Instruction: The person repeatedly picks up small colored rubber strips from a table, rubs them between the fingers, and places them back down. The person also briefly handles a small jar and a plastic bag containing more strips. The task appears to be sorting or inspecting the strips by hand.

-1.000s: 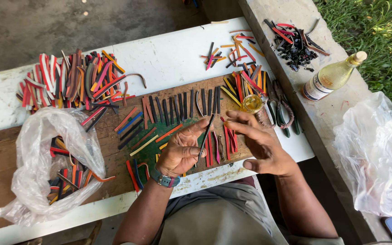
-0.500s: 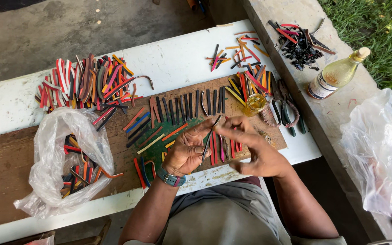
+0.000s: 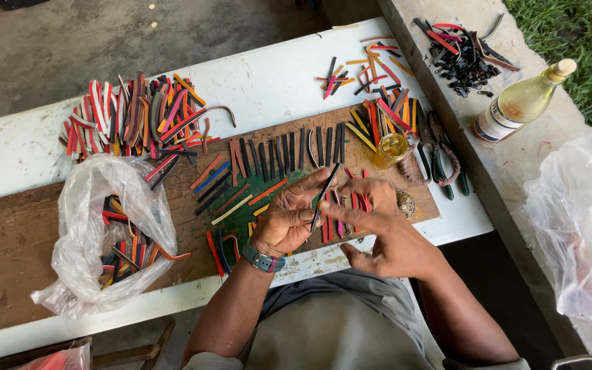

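My left hand [image 3: 289, 219], with a watch on its wrist, pinches a thin dark strip [image 3: 325, 188] that stands tilted above the wooden board [image 3: 29, 240]. My right hand [image 3: 378, 229] is just right of it, with its fingers spread and touching the strip's lower part. Under both hands lie red strips [image 3: 351, 205] and a green patch of the board. A row of dark strips [image 3: 289, 151] lies on the board just beyond the hands.
A heap of coloured strips [image 3: 138, 120] lies at the far left, with a clear plastic bag [image 3: 97, 226] of strips below it. A small glass jar [image 3: 392, 149], pliers [image 3: 440, 161], a bottle [image 3: 522, 103], dark scraps [image 3: 460, 55] and another plastic bag [image 3: 584, 219] are at the right.
Both hands have lifted off the board and come together around the dark strip, which now stands more upright. The view has shifted a little.
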